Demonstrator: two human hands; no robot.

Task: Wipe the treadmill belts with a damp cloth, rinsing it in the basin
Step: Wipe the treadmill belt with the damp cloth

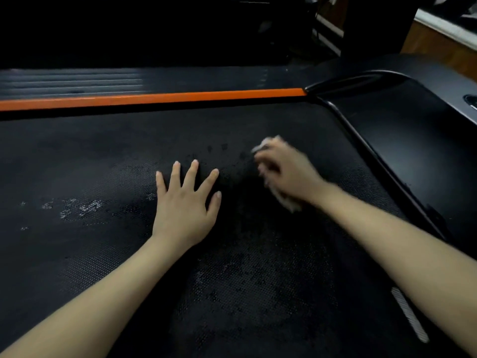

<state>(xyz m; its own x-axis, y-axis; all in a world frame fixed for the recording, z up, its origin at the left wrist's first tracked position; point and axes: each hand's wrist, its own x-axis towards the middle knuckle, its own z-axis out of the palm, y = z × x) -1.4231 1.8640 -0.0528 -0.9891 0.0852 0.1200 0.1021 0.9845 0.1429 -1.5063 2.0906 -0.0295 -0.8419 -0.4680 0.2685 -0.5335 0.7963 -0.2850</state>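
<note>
Dim overall — the far background sinks almost to black, with only the far right corner brighter. Patches on the black textured treadmill belt (103, 156) glint faintly, and the glossy black plastic cover (413, 140) on the right carries a soft sheen. The right hand (286, 174) and its pale crumpled cloth (265, 143) are smeared by motion blur; the left hand (184, 208) is sharp.

Left hand (184, 202) flat on belt (103, 254), blurred right hand (286, 174) around cloth (286, 202).
</note>
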